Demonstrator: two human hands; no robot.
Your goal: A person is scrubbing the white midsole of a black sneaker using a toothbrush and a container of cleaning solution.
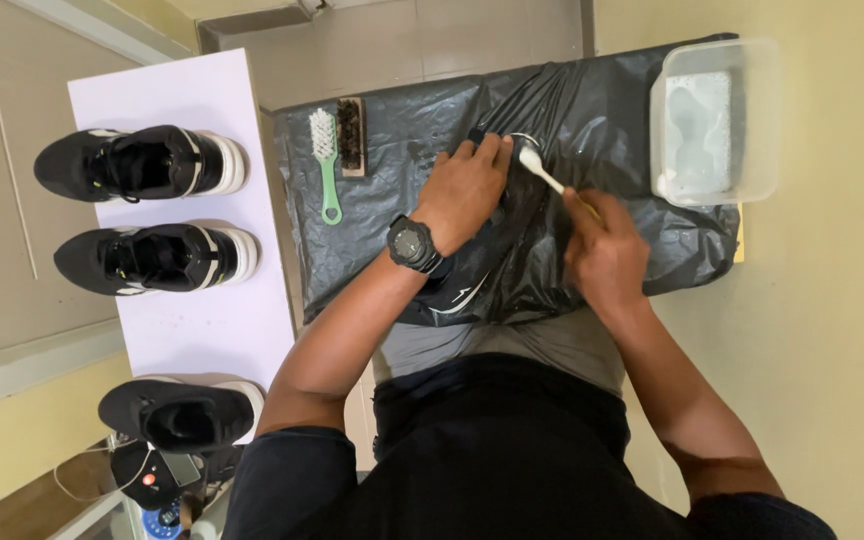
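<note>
At the centre of the frame your left hand (464,190) presses flat, fingers spread, on a black shoe (472,275) lying on the black plastic sheet (612,120). Your right hand (604,252), right of centre, is closed around a white toothbrush (540,170), its head touching the shoe's upper end. A clear tub (764,120) sits at upper right; a green brush (326,165) lies left of your hands.
</note>
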